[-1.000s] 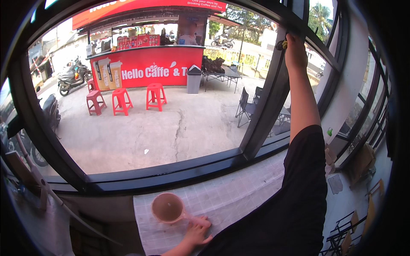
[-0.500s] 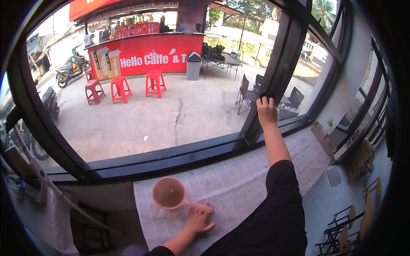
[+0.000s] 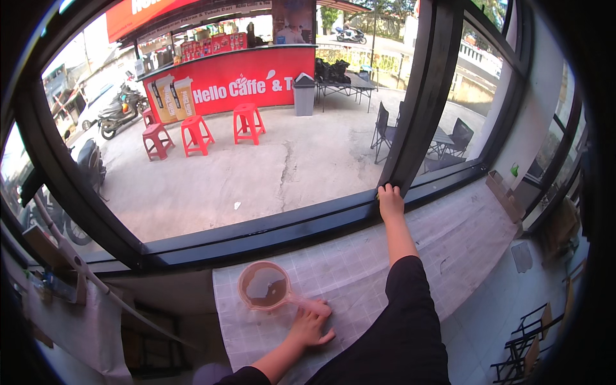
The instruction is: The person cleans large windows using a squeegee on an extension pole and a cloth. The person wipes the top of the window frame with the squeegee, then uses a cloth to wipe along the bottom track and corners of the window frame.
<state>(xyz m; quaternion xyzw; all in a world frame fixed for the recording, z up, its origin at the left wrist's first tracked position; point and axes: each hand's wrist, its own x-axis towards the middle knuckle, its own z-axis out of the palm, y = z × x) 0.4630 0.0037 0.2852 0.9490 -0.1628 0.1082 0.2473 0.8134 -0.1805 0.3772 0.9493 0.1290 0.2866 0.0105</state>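
Observation:
A pink water dipper [image 3: 240,286] with liquid in its bowl stands on the light checked cloth near the table's left end. My left hand [image 3: 308,328] rests at its handle, fingers curled over it and thumb sticking out to the right. My right arm reaches forward to the foot of the black window post [image 3: 420,106]. There my right hand [image 3: 391,204] presses with bent fingers, low on the frame just above the sill. A tiny yellowish edge shows beside its fingertips, but what it holds is mostly hidden.
The cloth-covered table [image 3: 359,269] runs along the window sill [image 3: 269,239]. A wooden box [image 3: 507,196] stands at its far right end. Folding chairs [image 3: 529,340] are at lower right, and a second covered table [image 3: 96,327] at left. Outside the glass are red stools [image 3: 249,123] and a red stall counter [image 3: 237,80].
My right hand has slid down the window post to its foot. My left hand stays on the dipper's handle. The whole view has shifted slightly, and the liquid's surface now shows a bright reflection.

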